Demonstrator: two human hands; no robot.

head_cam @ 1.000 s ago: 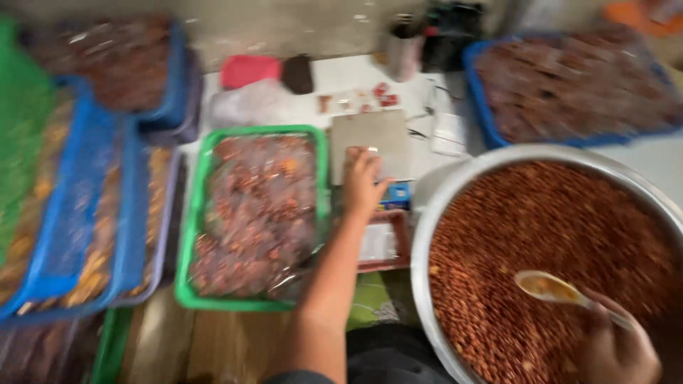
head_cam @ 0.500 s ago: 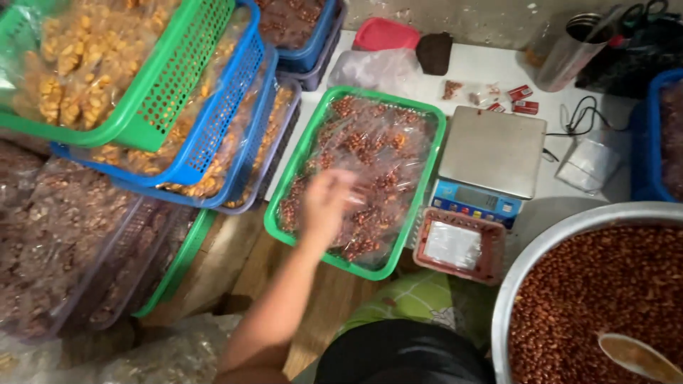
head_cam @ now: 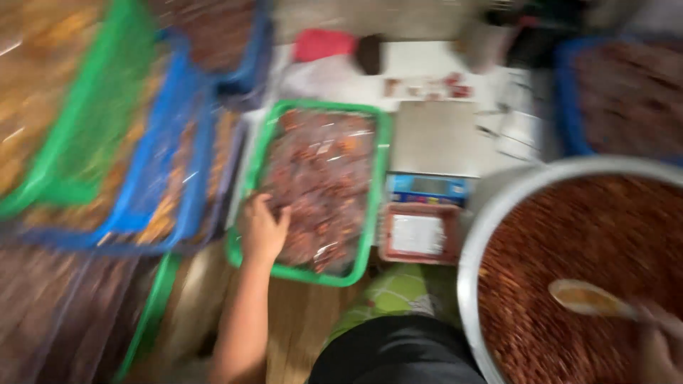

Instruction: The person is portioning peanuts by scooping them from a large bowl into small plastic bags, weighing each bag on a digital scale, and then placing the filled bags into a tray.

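Note:
The picture is blurred by motion. My left hand [head_cam: 262,229] rests on the near left corner of a green tray [head_cam: 379,178] filled with clear bags of reddish-brown snacks [head_cam: 324,171]; whether it grips a bag I cannot tell. My right hand [head_cam: 658,345] sits at the lower right edge and holds a spoon [head_cam: 587,297] over a big metal basin [head_cam: 475,235] of reddish-brown food.
A digital scale [head_cam: 435,142] stands behind a small red tray [head_cam: 420,233] between the green tray and the basin. Blue and green baskets [head_cam: 153,163] of bagged snacks are stacked at left. Another blue tray [head_cam: 569,92] sits far right.
My left hand left the scale, crossed the green tray and came down at its near left corner. The view swung left and back. The spoon stayed over the basin.

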